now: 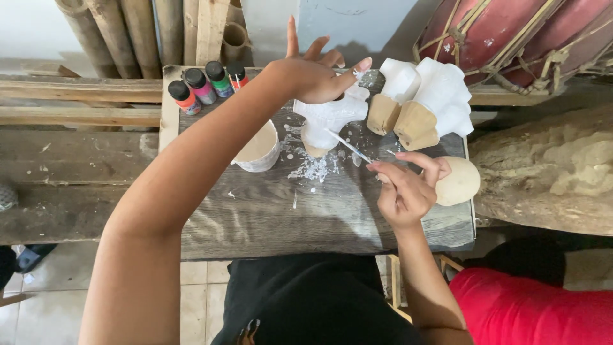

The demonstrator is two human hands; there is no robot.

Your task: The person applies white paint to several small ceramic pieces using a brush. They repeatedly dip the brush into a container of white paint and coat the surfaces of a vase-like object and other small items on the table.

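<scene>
Right fingers: the right hand [405, 191] is pinching a thin white brush [348, 145] between thumb and fingertips, fingers curled tight around its lower end.
Brush: it is slanting up and to the left from the fingers, its tip lying against the lower side of the white figure [329, 118].
Left fingers: the left hand [316, 73] is resting on top of the white figure, thumb stretched along its upper right edge and palm pressing down; the other fingers are fanning upward, released and touching nothing.
White figure: it is standing upright on the wooden board [255, 217], in the upper middle, directly under the left hand and above the white splatter [310, 169].
White splatter: drops and smears of paint are lying on the board just below the figure, spreading towards the cup.
Paint cup [258, 148]: a round cup holding pale paint is sitting just left of the figure, partly behind the left forearm.
Two painted pieces [421, 99]: they are lying tilted just to the right of the figure, white on top with bare tan wood at their lower ends, touching each other.
Unpainted round piece [460, 182]: it is lying at the board's right edge, just behind the right hand.
Small paint bottles [207, 86]: four with black caps are standing in a row at the board's upper left corner.
Bamboo poles [128, 32]: they are leaning behind the bottles.
Drum [511, 32]: a red one with ropes is sitting at upper right.
</scene>
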